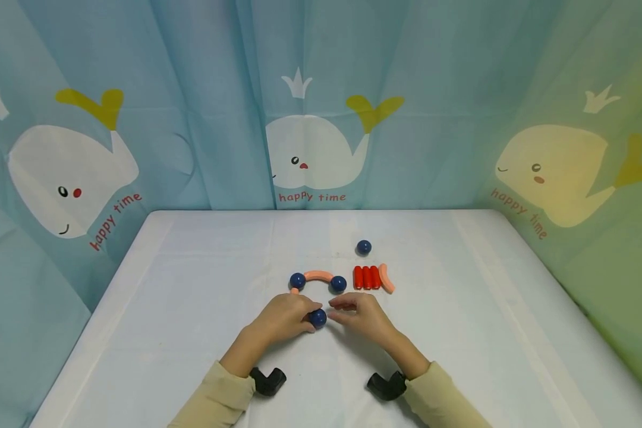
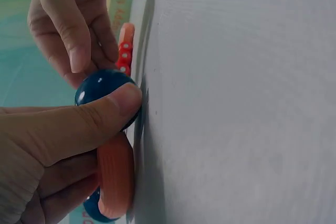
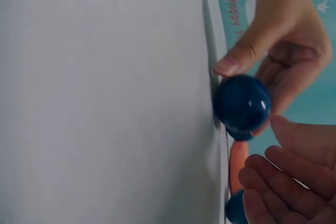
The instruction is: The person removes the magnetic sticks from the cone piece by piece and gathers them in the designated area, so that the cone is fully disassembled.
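My left hand pinches a glossy dark blue ball between thumb and fingers, low over the white table. An orange curved rod runs from under that ball toward another blue ball; the hand hides most of it in the head view. A second orange curved rod bridges this ball and a further blue ball. Just right of the held ball is my right hand, its fingers loosely bent and holding nothing. In the right wrist view its fingertips come close to the ball.
Red short rods lie side by side right of the joined pieces, with a loose orange curved rod beside them. Farther back sits a single blue ball. A printed curtain hangs behind the white table.
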### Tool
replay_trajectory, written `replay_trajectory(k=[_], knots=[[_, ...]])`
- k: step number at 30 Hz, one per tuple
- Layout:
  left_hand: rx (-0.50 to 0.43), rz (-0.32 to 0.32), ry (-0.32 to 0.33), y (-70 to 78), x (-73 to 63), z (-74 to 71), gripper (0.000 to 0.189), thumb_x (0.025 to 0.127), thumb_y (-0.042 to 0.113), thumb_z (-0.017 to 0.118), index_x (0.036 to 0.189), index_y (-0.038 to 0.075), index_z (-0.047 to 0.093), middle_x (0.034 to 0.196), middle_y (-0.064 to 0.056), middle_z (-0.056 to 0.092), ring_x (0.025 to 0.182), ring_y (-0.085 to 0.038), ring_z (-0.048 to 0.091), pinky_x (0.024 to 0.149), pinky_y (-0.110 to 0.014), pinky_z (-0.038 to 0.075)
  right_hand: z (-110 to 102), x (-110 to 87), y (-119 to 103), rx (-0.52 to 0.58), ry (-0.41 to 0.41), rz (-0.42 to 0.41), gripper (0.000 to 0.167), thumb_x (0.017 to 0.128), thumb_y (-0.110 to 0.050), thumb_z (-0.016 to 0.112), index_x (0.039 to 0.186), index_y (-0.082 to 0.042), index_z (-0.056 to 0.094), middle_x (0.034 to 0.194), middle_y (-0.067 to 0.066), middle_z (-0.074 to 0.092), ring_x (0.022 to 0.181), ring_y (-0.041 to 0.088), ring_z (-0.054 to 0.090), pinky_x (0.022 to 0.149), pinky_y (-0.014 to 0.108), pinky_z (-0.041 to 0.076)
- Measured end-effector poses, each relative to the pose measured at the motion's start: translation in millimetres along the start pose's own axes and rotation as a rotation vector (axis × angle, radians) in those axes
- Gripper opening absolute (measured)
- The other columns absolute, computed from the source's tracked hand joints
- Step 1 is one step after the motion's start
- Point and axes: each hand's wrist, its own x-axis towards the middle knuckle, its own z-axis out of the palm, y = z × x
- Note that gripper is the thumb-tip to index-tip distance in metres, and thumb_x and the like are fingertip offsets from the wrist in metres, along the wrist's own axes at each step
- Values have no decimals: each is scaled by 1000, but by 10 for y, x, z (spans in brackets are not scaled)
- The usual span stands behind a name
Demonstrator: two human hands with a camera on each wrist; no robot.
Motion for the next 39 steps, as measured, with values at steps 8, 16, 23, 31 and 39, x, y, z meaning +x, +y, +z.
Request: replay_trajectory(k=[8, 16, 23, 31, 39], knots=[[25, 32, 80, -87, -50, -39, 12, 76, 22, 74, 78, 16, 64, 71, 11, 56, 62, -5, 49, 58, -25, 43, 99, 23, -42, 34, -42, 13, 33, 77, -16, 75, 102, 4, 67, 96, 10, 67, 89, 23, 63, 79, 30, 51], [12, 76, 101, -130, -71, -34, 5, 82, 21, 69, 81, 16, 70, 77, 10, 63, 68, -5, 56, 62, -23, 45, 183, 47, -76, -1, -93, 8, 41, 75, -17, 77, 109, 3, 65, 101, 9, 67, 90, 19, 64, 79, 30, 51], [-24, 67, 80, -153, -63, -17, 7, 80, 21, 70, 84, 15, 71, 77, 10, 63, 70, -5, 57, 66, -24, 46, 202, 40, -80, -25, -111, -22, 37, 78, -14, 74, 108, 4, 64, 100, 9, 67, 89, 18, 64, 80, 31, 50], [-40, 64, 58, -143, -34, -20, 7, 80, 21, 71, 85, 16, 71, 77, 10, 62, 71, -5, 57, 67, -24, 47, 136, 30, -70, -52, -106, -49, 36, 79, -14, 73, 108, 5, 64, 100, 9, 67, 90, 18, 64, 81, 32, 50], [-67, 32, 38, -169, -61, -32, 6, 79, 19, 72, 77, 17, 67, 71, 13, 54, 65, -3, 49, 64, -22, 44, -161, 67, 25, -82, 76, -8, 36, 74, -11, 77, 105, 4, 66, 100, 12, 66, 91, 24, 64, 80, 37, 50]])
